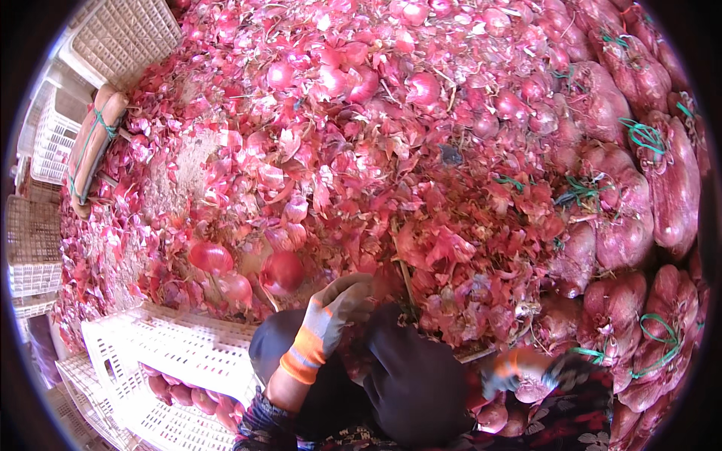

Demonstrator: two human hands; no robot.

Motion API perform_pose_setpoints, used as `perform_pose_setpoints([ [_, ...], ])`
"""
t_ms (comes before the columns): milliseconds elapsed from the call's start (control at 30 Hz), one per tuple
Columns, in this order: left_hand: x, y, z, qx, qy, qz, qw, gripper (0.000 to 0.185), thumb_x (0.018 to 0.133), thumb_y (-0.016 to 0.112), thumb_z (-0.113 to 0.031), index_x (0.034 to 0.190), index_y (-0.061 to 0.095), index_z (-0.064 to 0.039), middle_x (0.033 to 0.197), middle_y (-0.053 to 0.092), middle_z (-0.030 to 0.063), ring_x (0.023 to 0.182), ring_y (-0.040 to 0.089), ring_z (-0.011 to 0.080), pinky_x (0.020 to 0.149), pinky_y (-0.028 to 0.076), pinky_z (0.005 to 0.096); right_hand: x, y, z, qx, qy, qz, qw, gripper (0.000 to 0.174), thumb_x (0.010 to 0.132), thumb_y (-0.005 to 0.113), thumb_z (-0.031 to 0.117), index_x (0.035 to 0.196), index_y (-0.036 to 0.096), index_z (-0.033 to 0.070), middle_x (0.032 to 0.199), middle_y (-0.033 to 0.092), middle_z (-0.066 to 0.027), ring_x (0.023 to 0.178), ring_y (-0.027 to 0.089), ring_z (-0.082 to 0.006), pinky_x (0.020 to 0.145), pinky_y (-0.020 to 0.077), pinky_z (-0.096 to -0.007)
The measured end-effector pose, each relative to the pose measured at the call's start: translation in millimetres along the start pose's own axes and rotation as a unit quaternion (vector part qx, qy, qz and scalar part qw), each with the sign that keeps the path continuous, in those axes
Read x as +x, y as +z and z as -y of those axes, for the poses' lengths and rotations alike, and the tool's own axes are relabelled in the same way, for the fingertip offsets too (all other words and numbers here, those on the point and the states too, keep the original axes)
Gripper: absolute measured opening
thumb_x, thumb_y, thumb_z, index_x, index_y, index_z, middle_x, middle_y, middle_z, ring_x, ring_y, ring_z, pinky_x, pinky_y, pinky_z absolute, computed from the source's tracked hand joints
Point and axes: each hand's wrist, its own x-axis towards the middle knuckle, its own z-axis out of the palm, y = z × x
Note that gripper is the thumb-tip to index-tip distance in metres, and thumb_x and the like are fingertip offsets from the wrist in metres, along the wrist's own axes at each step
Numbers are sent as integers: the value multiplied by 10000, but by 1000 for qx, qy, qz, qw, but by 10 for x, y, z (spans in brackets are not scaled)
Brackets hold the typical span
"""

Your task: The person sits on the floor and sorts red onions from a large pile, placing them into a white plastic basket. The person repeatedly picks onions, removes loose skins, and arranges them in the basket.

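Observation:
My left hand [344, 304], in a grey knit glove with an orange cuff, is above my dark-trousered knees. Its fingers curl downward, and the palm side is hidden. My right hand [499, 376], gloved alike, is motion-blurred at my right side near several red onions [492, 416]; whether it grips one is unclear. Loose red onions [282, 273] lie on the ground just ahead of my left hand, among dry onion skins [445, 242]. At my left, a white plastic crate [186, 338] has red onions [203, 400] showing inside it.
Filled red mesh sacks [617, 197], tied with green twine [643, 135], line the right side. More plastic crates [121, 39] stand along the left edge. A low padded stool [96, 144] bound with green twine lies tipped near them. Skins and scattered onions [423, 89] cover the ground ahead.

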Motion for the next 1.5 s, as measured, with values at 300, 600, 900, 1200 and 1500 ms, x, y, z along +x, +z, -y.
perform_pose_setpoints([
  [300,353,-224,-151,-70,-18,-97,993,565,966,529,-411,1326,512,25,1162,632,199,990,670,333,805,570,431,2350,-2130,3238,-113,-275,-432,851,822,766,750,210,1476,339,166,1489,373,-185,1337,422,-357,1097,378,-468],
  [600,659,-279,-154,-100,-11,-93,991,977,808,574,-727,1427,386,5,1315,556,186,1113,619,352,909,533,453,2831,-2479,4275,-235,-102,-477,840,885,672,775,564,1324,532,18,1428,386,-133,1266,459,-353,956,479,-455],
  [900,705,-152,-95,-151,66,-104,981,922,815,610,-674,1429,395,-20,1296,569,163,1112,613,342,923,523,469,2465,-1775,3432,501,-421,-29,756,393,824,715,392,1096,663,113,1032,677,-55,998,649,-197,923,507,-332],
  [1200,804,-197,105,-289,118,-282,907,484,897,644,-378,1303,522,-145,1246,559,85,1095,588,314,823,555,542,1909,-225,3271,242,-351,-141,894,354,831,659,358,946,695,25,950,696,-202,971,677,-325,810,526,-408],
  [1500,822,-265,76,-319,154,-105,929,606,830,654,-447,1324,505,-128,1301,557,143,1158,568,384,763,562,604,1800,-1392,3315,408,-363,-207,812,229,902,606,160,1075,701,43,989,675,-29,860,636,-172,731,520,-338],
])
